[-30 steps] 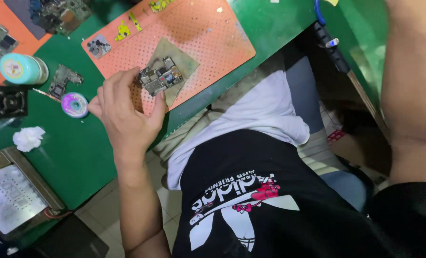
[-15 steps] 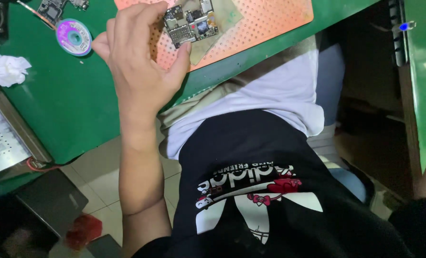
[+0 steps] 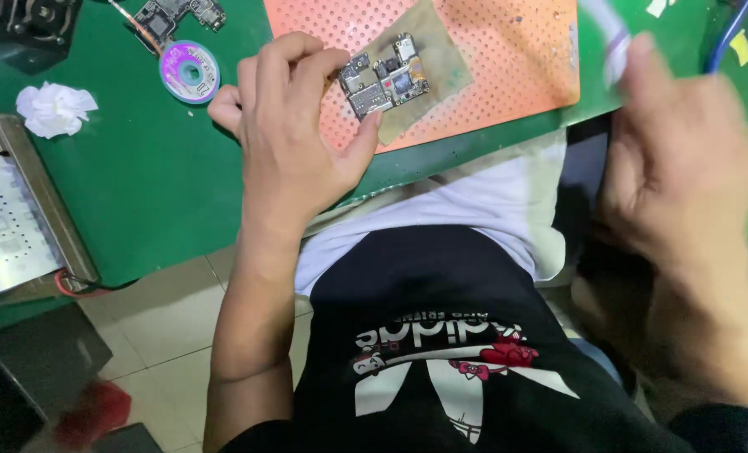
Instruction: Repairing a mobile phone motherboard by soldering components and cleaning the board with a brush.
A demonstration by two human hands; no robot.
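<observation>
Green bench matting (image 3: pixel 156 184) carries an orange perforated mat (image 3: pixel 508 50); on it, atop a tan pad (image 3: pixel 441 59), lies the small circuit board (image 3: pixel 384 77). Left hand (image 3: pixel 294 143) rests at the board's left edge, fingers curled and pressed together, thumb (image 3: pixel 359 147) touching its near corner. Right hand (image 3: pixel 684 159) is blurred at right, apparently pinching a white tool (image 3: pixel 609 33); grip unclear. Board judged light, stiff, fragile: hold by bare edges, not components. A solder-wick spool (image 3: pixel 189 72) sits left.
</observation>
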